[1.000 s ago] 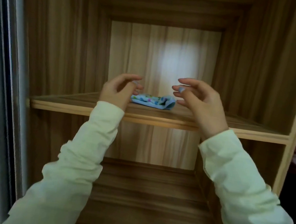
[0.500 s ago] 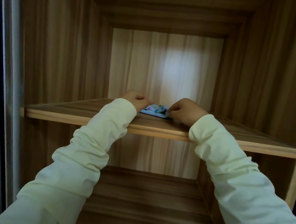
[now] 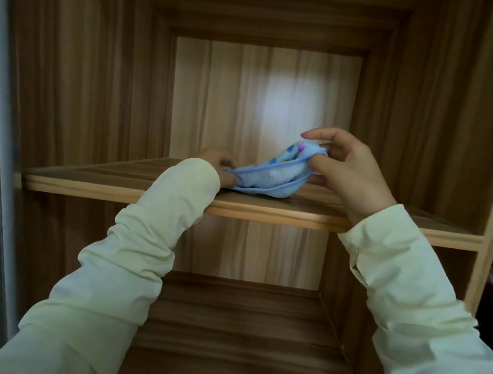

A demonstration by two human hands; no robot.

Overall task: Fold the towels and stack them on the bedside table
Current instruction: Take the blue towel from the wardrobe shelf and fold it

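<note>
My right hand [image 3: 353, 175] has its grip closed on the raised end of the small blue towel [image 3: 271, 177]: thumb and fingers pinch the edge with the coloured dots, and the index finger stands free above it. My left hand [image 3: 219, 167] is at the other end, at 9 o'clock from the towel. Its fingers are closed on the low edge, but the pale sleeve [image 3: 173, 208] hides most of the hand, so I cannot tell how deep this grip is.

The towel hangs between the two hands in a loose curve. Its right end is lifted, while its left end and its belly are touching the shelf [image 3: 266, 214], near the middle and toward the back. The layers are open like a mouth, so I judge it is not neatly folded.

Around it is only the wooden cabinet [image 3: 81, 71]: a lighter back panel at 12 o'clock, a lower compartment at 6 o'clock, a dark curtain or door edge far at 9 o'clock. I see no bedside table in this view.

What can go wrong: my pinch takes perhaps only the top layers, so when I lift, the lower layers may fall open and the towel may drop on the shelf. If one hand pulls faster than the other, the cloth slips from the weaker grip, probably the left. Also, the sleeve rests on the shelf front and may drag the towel edge when I draw back.
</note>
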